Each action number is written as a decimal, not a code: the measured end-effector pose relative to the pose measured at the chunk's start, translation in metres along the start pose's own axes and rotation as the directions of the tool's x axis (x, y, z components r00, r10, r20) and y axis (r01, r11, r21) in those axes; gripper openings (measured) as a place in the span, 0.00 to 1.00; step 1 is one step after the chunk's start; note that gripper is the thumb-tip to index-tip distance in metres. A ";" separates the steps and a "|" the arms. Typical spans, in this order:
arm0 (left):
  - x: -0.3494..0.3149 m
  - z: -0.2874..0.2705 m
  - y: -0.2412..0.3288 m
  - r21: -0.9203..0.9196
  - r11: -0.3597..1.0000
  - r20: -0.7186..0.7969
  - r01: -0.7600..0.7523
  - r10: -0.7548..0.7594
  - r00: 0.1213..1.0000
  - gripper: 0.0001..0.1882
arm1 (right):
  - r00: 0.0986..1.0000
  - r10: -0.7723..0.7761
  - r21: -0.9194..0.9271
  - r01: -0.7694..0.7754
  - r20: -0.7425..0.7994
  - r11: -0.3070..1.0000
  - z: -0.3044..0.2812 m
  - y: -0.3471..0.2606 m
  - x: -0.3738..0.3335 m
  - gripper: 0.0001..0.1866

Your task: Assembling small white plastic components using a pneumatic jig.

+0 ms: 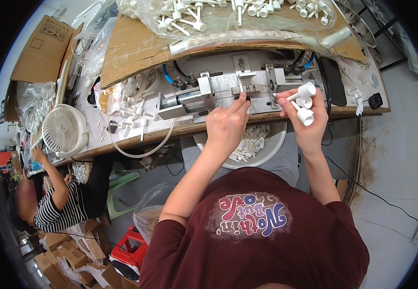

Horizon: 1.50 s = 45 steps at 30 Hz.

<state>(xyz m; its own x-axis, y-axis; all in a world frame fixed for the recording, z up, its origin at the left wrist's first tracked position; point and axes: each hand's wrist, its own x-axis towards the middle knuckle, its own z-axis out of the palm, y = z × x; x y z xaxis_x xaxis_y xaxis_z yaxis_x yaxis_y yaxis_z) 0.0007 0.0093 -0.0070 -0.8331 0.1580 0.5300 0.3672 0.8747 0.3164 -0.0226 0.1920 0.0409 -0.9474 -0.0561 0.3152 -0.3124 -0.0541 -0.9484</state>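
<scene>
My left hand [226, 124] reaches to the metal fixture [253, 89] at the middle of the bench, its fingers drawn together at the fixture's front. A small white stem shows just beyond the fingertips; whatever they pinch is hidden. Held up to the right, my right hand [310, 115] grips several white plastic cup-headed parts [306, 115], their thin stems between thumb and fingers. On either side of the fixture stand a left metal cylinder clamp [187, 100] and a right metal clamp block [277, 79]. In my lap, a white basket [281, 144] holds many small white pieces.
A cardboard sheet [136, 48] at the back carries a heap of similar white parts [262, 7]. Branched white plastic pieces [134, 115] and a white fan [64, 130] are at the left. Another person in a striped shirt [57, 209] sits there. A black box [375, 101] sits far right.
</scene>
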 end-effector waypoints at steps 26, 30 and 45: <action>-0.008 -0.028 0.006 -0.178 0.984 -0.044 0.031 -0.039 0.998 0.15 | 0.749 -0.591 -0.542 0.644 0.301 0.540 -0.010 0.025 0.005 0.21; -0.008 -0.006 -0.002 -0.033 0.999 -0.026 -0.028 0.027 0.999 0.13 | 0.751 -0.601 -0.448 0.652 0.271 0.612 -0.007 0.026 0.001 0.16; 0.000 -0.011 -0.002 -0.139 0.988 0.082 0.063 -0.052 0.995 0.16 | 0.813 -0.532 -0.598 0.553 0.235 0.580 -0.011 0.020 -0.009 0.20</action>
<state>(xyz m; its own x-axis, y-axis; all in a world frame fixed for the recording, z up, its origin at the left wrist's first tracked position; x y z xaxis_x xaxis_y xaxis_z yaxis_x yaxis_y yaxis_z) 0.0049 0.0025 0.0010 -0.8821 0.1496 0.4468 0.3679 0.8110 0.4550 -0.0217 0.2023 0.0184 -0.5876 -0.2508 0.7693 -0.7468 0.5339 -0.3965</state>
